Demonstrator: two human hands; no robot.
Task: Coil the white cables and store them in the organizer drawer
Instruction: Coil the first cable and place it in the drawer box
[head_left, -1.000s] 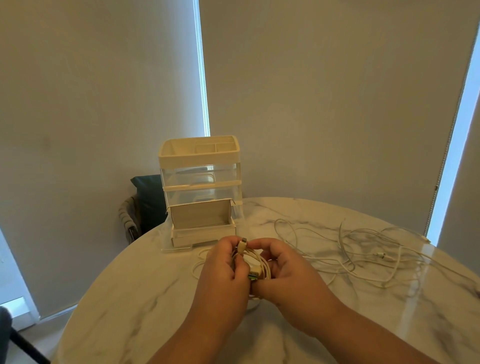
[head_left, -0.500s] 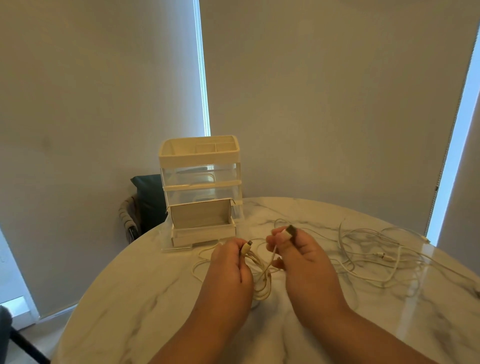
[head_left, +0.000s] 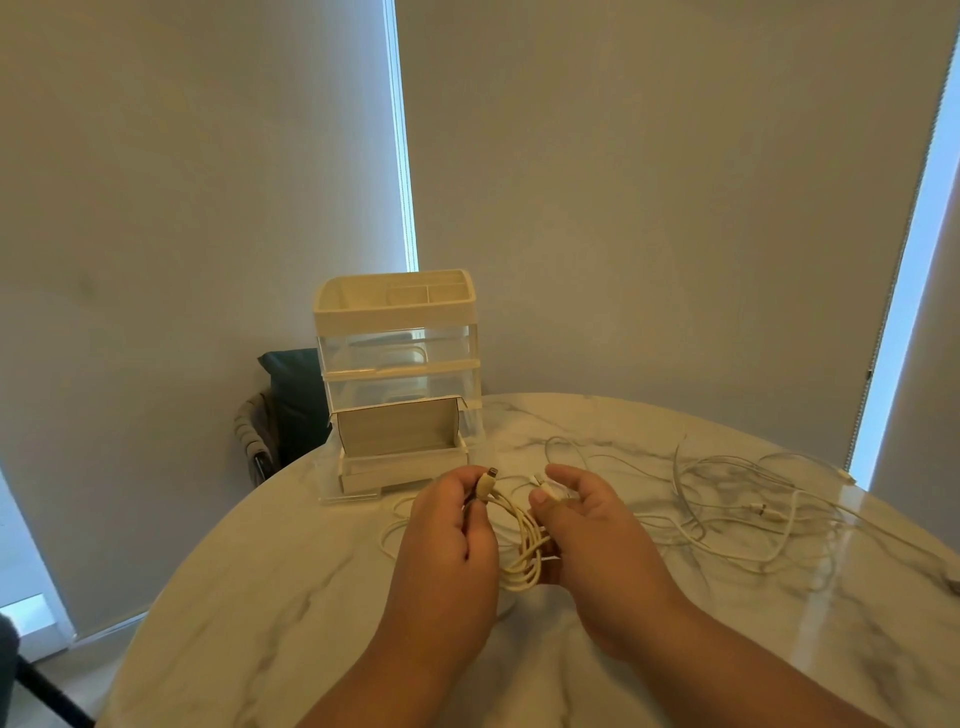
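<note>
Two bare hands are working together just above a round marble-patterned table (head_left: 249, 597), glossy and grey-veined, with a thin white cable (head_left: 523, 551) gathered between them. The left hand (head_left: 447, 540) is curling its fingers round the cable and pinching it just below a small cream plug (head_left: 487, 480), which is pointing up and away, toward the organizer. The right hand (head_left: 592, 540) is pinching the cable's other plug (head_left: 540, 482) between thumb and forefinger, its remaining fingers lying loosely bent. Several loose loops of this cable are hanging between the palms in a narrow oval bundle, its long axis running from the plugs back toward the person. Just beyond the hands, a cream plastic organizer (head_left: 397, 312) is standing upright, with a divided open tray on top and two clear, box-shaped drawers beneath. Its bottom drawer (head_left: 405, 462) is sitting pulled out toward the hands, and a plain cardboard flap (head_left: 397, 428) is rising from it. To the right, more white cables (head_left: 727, 499) are sprawling in a loose tangle across the tabletop, apart from the hands. Behind the table, a dark cushion (head_left: 291, 395) is leaning on a chair beside matte grey roller blinds (head_left: 675, 208).
</note>
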